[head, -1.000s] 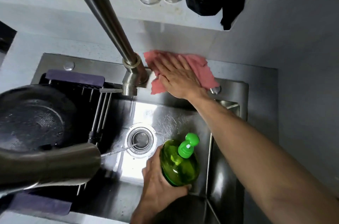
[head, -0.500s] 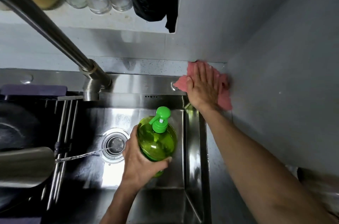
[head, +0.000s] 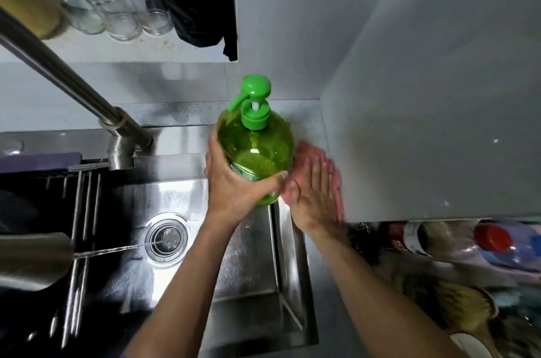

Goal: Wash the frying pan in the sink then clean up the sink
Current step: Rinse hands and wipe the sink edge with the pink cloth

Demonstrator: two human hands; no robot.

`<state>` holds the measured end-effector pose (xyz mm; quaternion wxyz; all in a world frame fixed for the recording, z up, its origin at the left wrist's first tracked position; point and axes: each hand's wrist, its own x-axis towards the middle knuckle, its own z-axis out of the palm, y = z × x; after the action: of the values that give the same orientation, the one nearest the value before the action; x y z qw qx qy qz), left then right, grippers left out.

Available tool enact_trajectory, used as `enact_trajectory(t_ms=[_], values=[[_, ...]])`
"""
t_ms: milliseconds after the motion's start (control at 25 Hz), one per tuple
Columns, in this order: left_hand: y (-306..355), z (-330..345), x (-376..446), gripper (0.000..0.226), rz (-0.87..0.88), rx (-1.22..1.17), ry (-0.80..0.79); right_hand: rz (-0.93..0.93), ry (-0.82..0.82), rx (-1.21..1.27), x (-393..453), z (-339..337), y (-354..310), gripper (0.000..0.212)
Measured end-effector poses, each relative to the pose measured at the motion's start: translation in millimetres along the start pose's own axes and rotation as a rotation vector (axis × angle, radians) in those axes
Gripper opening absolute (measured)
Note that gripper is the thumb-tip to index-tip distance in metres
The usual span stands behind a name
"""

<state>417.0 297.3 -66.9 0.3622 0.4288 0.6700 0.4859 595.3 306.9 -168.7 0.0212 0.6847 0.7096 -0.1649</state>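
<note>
My left hand (head: 234, 185) grips a green pump bottle of dish soap (head: 257, 149), held above the back right corner of the steel sink (head: 246, 278). My right hand (head: 316, 193) lies flat, fingers straight, pressing a pink cloth (head: 336, 179) onto the counter beside the grey wall. Most of the cloth is hidden under the hand. A thin stream of water runs from the faucet spout (head: 32, 261) onto the drain (head: 167, 240). The frying pan is a dark shape at the far left edge (head: 14, 211), barely visible.
The faucet neck (head: 73, 85) crosses the upper left. A roll-up drying rack (head: 82, 211) spans the sink's left part. Glass jars (head: 117, 6) and a black cloth (head: 199, 20) sit on the shelf behind. Bottles (head: 497, 240) and scrubbers (head: 453, 305) crowd the right counter.
My left hand has lifted the soap bottle from over the basin up to the back right corner. My right hand has slid the pink cloth rightward and then toward me along the wall.
</note>
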Motion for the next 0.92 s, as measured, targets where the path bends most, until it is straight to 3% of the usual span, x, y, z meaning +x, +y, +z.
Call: enact_trajectory(t_ms=[240, 480, 560, 640, 680, 760, 840, 920], values=[[43.1, 66.3, 73.2, 0.129, 0.042, 0.094, -0.118, 0.006, -0.071, 0.037, -67.1, 19.1, 6.1, 0.07], [20.0, 110.9, 100.0, 0.139, 0.025, 0.055, -0.204, -0.046, -0.157, 0.123, -78.1, 11.2, 19.4, 0.079], [14.9, 103.5, 84.3, 0.124, -0.049, 0.077, -0.142, -0.085, -0.164, 0.274, -73.7, 8.4, 22.0, 0.084], [-1.9, 90.5, 37.3, 0.078, -0.116, 0.116, -0.085, -0.054, -0.151, 0.53, -75.3, -3.1, 21.1, 0.081], [-11.6, 85.3, 2.6, 0.058, -0.146, 0.166, -0.075, -0.052, -0.076, 0.689, -81.1, -12.2, 19.1, 0.068], [-19.7, 76.6, -64.4, 0.052, -0.301, 0.227, -0.167, 0.01, 0.183, 0.841, -103.0, -23.8, 18.1, 0.039], [-29.7, 78.9, -102.6, 0.053, -0.476, 0.233, -0.283, 0.178, 0.401, 0.695, -126.5, -34.0, 27.2, 0.038], [-44.2, 81.3, -115.3, 0.041, -0.604, 0.237, -0.318, 0.342, 0.439, 0.41, -141.3, -31.2, 52.9, 0.036]])
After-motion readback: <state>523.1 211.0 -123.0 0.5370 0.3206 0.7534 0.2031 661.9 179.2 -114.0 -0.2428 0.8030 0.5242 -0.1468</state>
